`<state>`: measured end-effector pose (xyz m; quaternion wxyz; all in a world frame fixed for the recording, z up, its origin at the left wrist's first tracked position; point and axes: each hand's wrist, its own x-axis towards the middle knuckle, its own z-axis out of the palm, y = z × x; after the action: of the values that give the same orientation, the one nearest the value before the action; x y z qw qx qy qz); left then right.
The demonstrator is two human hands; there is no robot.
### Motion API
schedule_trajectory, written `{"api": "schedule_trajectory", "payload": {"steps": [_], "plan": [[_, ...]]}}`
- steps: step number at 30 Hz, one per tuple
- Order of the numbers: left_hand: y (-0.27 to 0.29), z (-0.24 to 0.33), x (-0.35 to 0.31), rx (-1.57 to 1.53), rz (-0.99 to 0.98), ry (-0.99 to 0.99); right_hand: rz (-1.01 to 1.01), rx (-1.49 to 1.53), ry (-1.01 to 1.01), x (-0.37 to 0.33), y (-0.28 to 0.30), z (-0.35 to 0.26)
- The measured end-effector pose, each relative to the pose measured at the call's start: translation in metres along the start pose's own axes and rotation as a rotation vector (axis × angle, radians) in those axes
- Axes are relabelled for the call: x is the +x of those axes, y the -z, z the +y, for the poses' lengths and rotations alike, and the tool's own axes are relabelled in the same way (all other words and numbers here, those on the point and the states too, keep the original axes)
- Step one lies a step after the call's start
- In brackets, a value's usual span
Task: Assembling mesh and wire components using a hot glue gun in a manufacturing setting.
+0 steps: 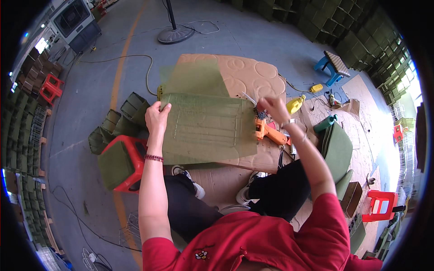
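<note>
- One green sheet (205,128), see-thru, w/ faint straight lines, spread over cardboard (260,67) in front of person, btwn the knees & floor fan base (176,35).
- L hand (157,118): closed on sheet's L edge nr far corner, thumb on top, fingers mostly hidden.
- R hand (274,109): raised nr sheet's R edge, fingers partly curled, blurred; can't tell if it has hold of anything.
- Orange glue gun (270,132) just below R hand, beside sheet.
- 2nd green sheet (196,77) partly under 1st, far side.
- Yellow bottle (296,104) & green bottle (325,123) to R.
- Red stool (135,156) L of legs; green boxes (120,122) just beyond.
</note>
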<state>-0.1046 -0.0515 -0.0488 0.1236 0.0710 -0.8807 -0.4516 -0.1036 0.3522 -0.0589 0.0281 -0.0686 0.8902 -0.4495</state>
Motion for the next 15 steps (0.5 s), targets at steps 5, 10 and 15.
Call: {"api": "schedule_trajectory", "payload": {"steps": [5,10,15], "plan": [[-0.020,-0.022,0.018,0.170,0.210,-0.195,0.010,0.382,-0.125,-0.075,-0.056,-0.015],[-0.027,-0.025,0.008,0.042,0.252,-0.146,0.143,0.569,-0.063,-0.088,-0.100,-0.019],[-0.009,-0.027,0.007,-0.127,0.146,-0.110,0.306,0.402,-0.010,-0.082,-0.092,-0.013]]}}
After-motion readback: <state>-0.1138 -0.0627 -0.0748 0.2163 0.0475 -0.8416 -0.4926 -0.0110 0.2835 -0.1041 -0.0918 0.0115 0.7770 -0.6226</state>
